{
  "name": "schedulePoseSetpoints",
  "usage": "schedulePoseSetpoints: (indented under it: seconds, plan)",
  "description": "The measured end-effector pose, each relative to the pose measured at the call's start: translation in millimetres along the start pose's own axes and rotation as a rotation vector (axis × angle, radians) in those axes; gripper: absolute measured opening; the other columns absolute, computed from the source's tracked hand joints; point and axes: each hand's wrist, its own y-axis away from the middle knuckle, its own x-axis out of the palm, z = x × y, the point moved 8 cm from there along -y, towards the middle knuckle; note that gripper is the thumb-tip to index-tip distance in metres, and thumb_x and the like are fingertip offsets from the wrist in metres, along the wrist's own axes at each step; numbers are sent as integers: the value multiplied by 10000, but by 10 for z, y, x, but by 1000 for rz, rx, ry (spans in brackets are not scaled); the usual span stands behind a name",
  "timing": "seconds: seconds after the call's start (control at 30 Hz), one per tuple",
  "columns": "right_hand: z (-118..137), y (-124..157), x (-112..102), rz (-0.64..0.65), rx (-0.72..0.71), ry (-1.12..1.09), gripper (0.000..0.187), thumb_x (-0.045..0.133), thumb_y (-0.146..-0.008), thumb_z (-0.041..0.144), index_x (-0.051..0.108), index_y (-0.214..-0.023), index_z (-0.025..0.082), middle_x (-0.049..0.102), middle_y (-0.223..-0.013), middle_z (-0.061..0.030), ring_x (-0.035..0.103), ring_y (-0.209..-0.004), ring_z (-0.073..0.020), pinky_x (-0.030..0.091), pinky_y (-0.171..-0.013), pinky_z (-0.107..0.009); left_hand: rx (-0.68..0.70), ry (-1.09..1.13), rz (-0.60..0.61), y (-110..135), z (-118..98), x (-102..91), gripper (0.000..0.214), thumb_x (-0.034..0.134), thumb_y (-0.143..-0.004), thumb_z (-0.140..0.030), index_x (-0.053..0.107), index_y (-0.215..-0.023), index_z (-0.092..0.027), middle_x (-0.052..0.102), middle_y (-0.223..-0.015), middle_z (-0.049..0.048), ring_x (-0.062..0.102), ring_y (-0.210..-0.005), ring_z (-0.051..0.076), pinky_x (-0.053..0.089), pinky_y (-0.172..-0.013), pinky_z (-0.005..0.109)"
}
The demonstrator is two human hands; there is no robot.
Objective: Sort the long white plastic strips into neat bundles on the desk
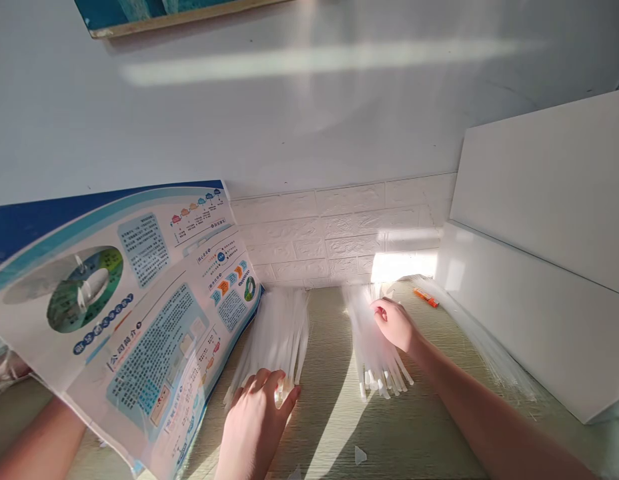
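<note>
Two bundles of long, thin, translucent plastic strips lie on the table. At the near end of the left bundle (282,320) is my left hand (254,417), its fingers bent over the strips and its thumb held apart from the index finger. My right hand (395,325) touches the right side of the other bundle (362,327), its fingers curled and closed at the tips. What lies between those fingertips is hidden. White strip ends (384,380) fan out below that hand.
A large printed poster sheet (159,300) stands tilted at left, partly covering another person's arm (54,437). White panels (519,300) lean at right. Nearby lie an orange object (425,297), more clear strips (482,340) and a small clear scrap (360,455). A brick-patterned wall (309,233) borders the table (409,433).
</note>
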Motion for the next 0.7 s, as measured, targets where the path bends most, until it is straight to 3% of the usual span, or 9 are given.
schedulePoseSetpoints:
  seconds: [0.2, 0.33, 0.47, 0.63, 0.7]
  plan:
    - [9, 6, 7, 8, 6, -19, 221, 455, -835, 170, 664, -904, 187, 705, -908, -66, 614, -793, -194, 452, -745, -307, 73, 6, -40, 15, -40, -26, 335, 438, -966, -352, 749, -893, -254, 730, -948, 19, 675, -904, 224, 459, -811, 329]
    - [-22, 2, 34, 14, 12, -19, 221, 468, -829, 168, 661, -934, 184, 700, -910, -53, 599, -786, -175, 448, -758, -291, 110, 14, -209, 59, -6, -106, 323, 455, -959, -337, 743, -844, -247, 738, -887, 12, 671, -807, 187, 457, -734, 291]
    - [-50, -2, 65, 16, 11, -21, 208, 479, -831, 175, 667, -916, 191, 698, -898, -54, 598, -740, -180, 459, -743, -307, 136, 45, -356, 93, 44, -198, 266, 489, -946, -319, 740, -926, -234, 753, -959, 12, 687, -881, 183, 469, -774, 277]
    - [-18, 4, 54, 16, -3, -30, 200, 495, -847, 178, 679, -911, 221, 706, -919, -90, 621, -741, -224, 485, -743, -361, 67, -18, -279, 38, 57, -181, 244, 493, -914, -283, 732, -880, -249, 732, -783, -5, 674, -709, 173, 439, -637, 268]
    - [1, 9, 45, 17, -8, -28, 208, 488, -854, 174, 680, -910, 232, 706, -917, -92, 624, -745, -233, 490, -744, -374, 81, -31, -289, 36, 14, -201, 254, 483, -920, -276, 733, -889, -248, 741, -815, 4, 677, -731, 179, 447, -663, 278]
